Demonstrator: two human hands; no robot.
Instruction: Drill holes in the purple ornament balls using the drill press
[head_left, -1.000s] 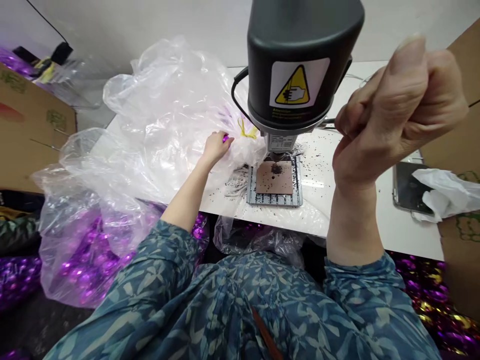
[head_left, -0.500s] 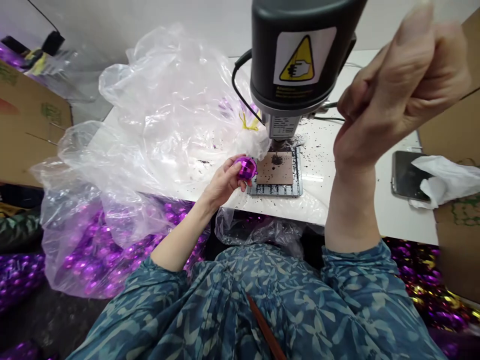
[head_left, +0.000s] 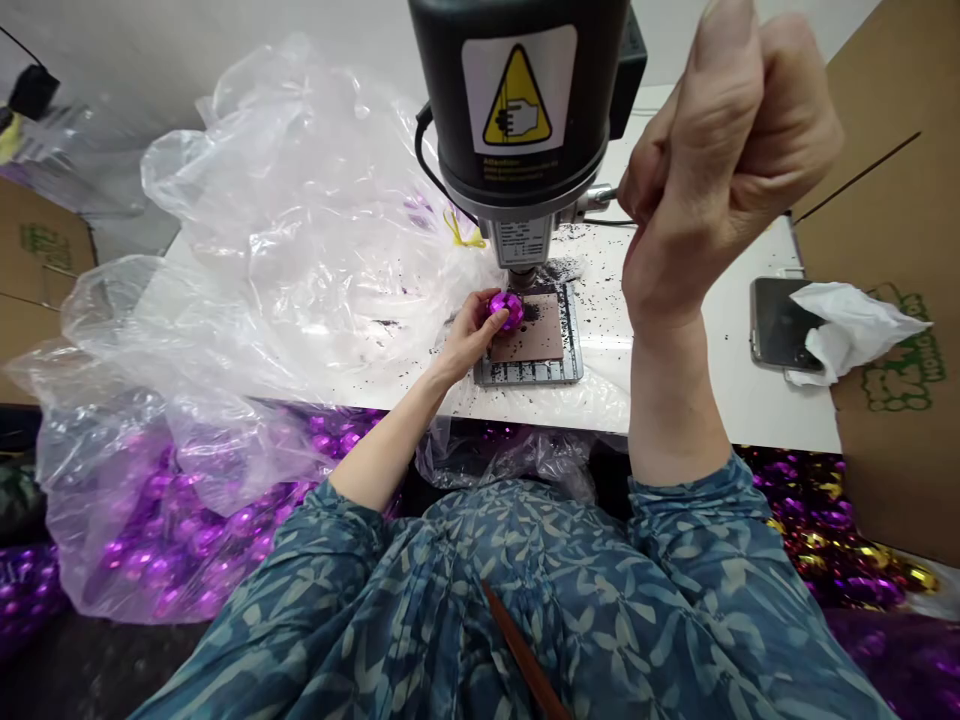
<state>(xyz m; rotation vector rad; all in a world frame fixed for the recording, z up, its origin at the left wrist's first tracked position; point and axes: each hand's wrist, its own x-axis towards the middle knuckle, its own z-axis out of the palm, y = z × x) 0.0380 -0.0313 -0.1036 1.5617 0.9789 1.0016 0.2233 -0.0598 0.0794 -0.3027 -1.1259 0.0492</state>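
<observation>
A shiny purple faceted ball (head_left: pixel 508 311) is pinched between the thumb and fingers of my left hand (head_left: pixel 471 338). It is over the left part of a thin brown board (head_left: pixel 536 342), just below and left of the machine's chuck (head_left: pixel 523 278). The board lies on the slotted metal base (head_left: pixel 529 372) of a black bench drill press (head_left: pixel 525 110). My right hand (head_left: pixel 724 175) is raised, fingers closed around the press's side lever (head_left: pixel 604 196), whose outer end is hidden. The drill tip cannot be made out.
Dark shavings lie scattered over the white table (head_left: pixel 675 390). A large clear plastic bag (head_left: pixel 300 220) covers its left side, with purple balls (head_left: pixel 187 530) below. On the right are a phone (head_left: pixel 780 320), a crumpled tissue (head_left: pixel 855 320) and a cardboard box (head_left: pixel 900 420).
My left hand has brought the ball from the board's left edge inward over the board, closer to the chuck, and turned it. My right hand stays on the lever. The view has shifted.
</observation>
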